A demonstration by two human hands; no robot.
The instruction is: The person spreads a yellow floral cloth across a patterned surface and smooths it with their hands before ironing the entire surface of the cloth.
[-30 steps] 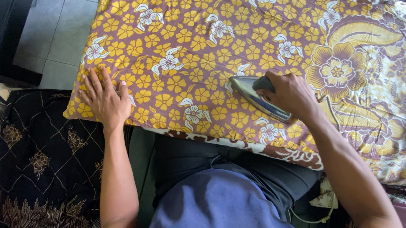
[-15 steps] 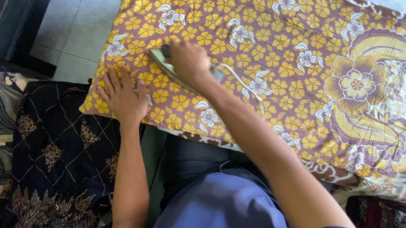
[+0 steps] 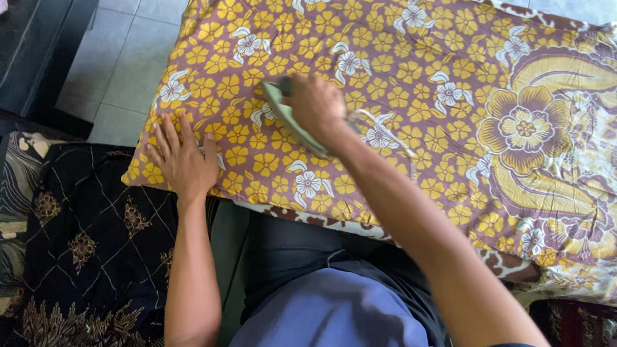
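A brown cloth (image 3: 439, 73) printed with yellow and white flowers lies spread flat in front of me. My right hand (image 3: 318, 105) grips the handle of a silver clothes iron (image 3: 289, 119), which rests on the cloth left of centre with its tip pointing left. A pale cord (image 3: 379, 126) trails from the iron along my forearm. My left hand (image 3: 181, 160) lies flat with fingers apart on the cloth's near left corner, a short way below and left of the iron.
A black cloth with gold pattern (image 3: 82, 250) lies at the lower left. Grey floor tiles (image 3: 120, 50) show beyond the cloth's left edge, beside a dark furniture edge (image 3: 51, 28). More patterned fabric (image 3: 594, 337) is piled at the lower right.
The iron swept left across the cloth from the centre toward the left end, then eased slightly back right. My left hand stayed pressed on the near left corner.
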